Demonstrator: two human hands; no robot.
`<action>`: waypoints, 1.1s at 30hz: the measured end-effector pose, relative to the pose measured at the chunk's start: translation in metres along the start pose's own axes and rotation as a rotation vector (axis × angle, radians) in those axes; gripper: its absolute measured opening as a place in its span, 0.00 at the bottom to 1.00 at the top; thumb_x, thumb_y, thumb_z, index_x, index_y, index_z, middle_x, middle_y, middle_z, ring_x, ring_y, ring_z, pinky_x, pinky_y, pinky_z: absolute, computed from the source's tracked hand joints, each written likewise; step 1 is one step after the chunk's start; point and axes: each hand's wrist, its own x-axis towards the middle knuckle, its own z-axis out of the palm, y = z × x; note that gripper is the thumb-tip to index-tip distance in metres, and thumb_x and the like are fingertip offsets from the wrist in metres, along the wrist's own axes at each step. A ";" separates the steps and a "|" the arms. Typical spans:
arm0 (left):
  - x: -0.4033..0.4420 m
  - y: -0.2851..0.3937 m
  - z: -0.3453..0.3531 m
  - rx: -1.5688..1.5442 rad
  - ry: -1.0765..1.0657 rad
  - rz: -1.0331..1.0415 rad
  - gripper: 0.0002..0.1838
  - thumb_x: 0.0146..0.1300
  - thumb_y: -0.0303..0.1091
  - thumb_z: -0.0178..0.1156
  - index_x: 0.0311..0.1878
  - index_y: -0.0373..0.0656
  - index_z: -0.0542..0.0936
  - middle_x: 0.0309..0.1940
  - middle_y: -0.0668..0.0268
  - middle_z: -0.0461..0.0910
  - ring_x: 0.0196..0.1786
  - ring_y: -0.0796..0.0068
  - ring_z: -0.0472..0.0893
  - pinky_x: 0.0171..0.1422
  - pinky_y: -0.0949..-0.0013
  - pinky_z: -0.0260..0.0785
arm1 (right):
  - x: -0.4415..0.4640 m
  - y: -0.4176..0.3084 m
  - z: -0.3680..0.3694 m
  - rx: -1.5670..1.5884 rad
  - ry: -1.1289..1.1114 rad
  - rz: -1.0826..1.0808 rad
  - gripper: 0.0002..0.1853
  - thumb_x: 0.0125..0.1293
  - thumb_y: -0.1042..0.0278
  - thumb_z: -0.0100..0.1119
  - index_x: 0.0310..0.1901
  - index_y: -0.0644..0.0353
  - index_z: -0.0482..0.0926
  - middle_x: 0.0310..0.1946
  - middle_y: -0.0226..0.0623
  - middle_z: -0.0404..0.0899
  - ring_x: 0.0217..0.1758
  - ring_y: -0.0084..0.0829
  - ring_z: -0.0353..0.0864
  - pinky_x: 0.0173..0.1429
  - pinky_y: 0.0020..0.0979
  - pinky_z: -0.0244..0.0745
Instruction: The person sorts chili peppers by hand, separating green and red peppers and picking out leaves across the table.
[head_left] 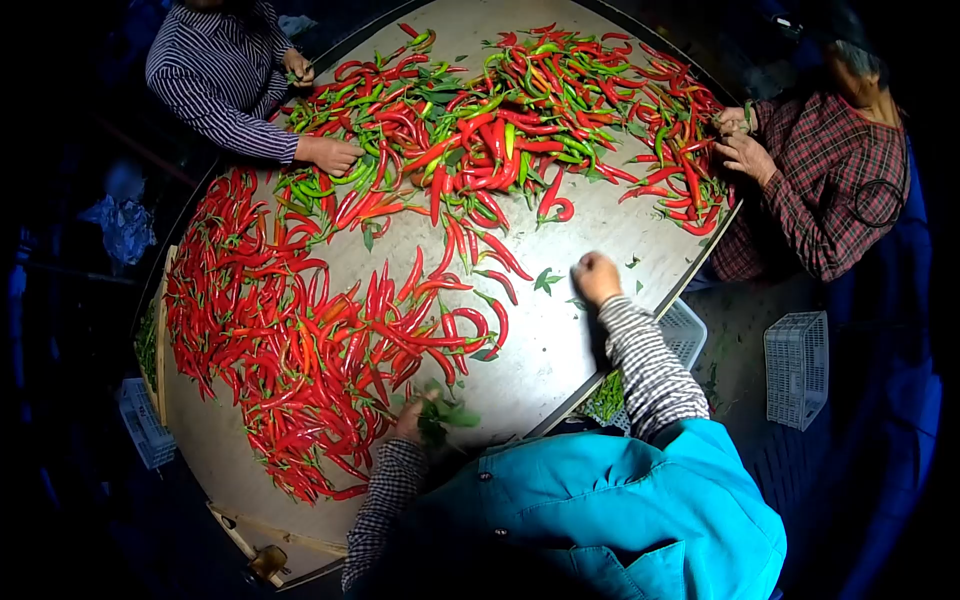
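Observation:
My left hand [412,418] is closed around a bunch of green leaves [445,413] at the near edge of the table. Beside it spreads a large heap of red chili peppers [300,340]. Over the bare metal on the right, my right hand [598,279] has its fingers curled; what they hold, if anything, is hidden. A loose green leaf [546,280] lies just left of that hand. Further back is a mixed pile of red and green chili peppers [500,150].
Two co-workers stand at the far side, one in a striped shirt [215,85], one in a plaid shirt [830,190], hands at the peppers. A pale crate [683,333] with green peppers sits below the table [560,370] edge; another crate [797,370] stands on the right.

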 end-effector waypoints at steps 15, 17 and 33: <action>-0.026 -0.007 0.039 0.380 -0.036 -0.056 0.10 0.50 0.25 0.62 0.37 0.37 0.77 0.31 0.65 0.79 0.32 0.73 0.78 0.37 0.72 0.71 | 0.005 -0.132 0.047 -0.223 -0.358 -0.197 0.27 0.48 0.54 0.66 0.44 0.65 0.72 0.35 0.50 0.78 0.40 0.48 0.77 0.46 0.39 0.72; -0.004 -0.024 0.035 0.366 -0.179 -0.043 0.10 0.52 0.27 0.61 0.37 0.35 0.75 0.28 0.62 0.78 0.29 0.73 0.78 0.35 0.71 0.72 | -0.016 -0.153 0.075 -0.216 -0.498 -0.180 0.28 0.48 0.55 0.65 0.45 0.64 0.66 0.34 0.53 0.77 0.40 0.50 0.77 0.45 0.43 0.72; 0.006 0.025 0.029 -0.001 0.231 0.254 0.10 0.50 0.25 0.61 0.38 0.42 0.77 0.29 0.67 0.78 0.28 0.73 0.78 0.30 0.70 0.71 | 0.088 -0.207 0.045 0.235 0.127 -0.594 0.16 0.52 0.68 0.61 0.42 0.65 0.75 0.36 0.51 0.75 0.40 0.48 0.75 0.46 0.40 0.71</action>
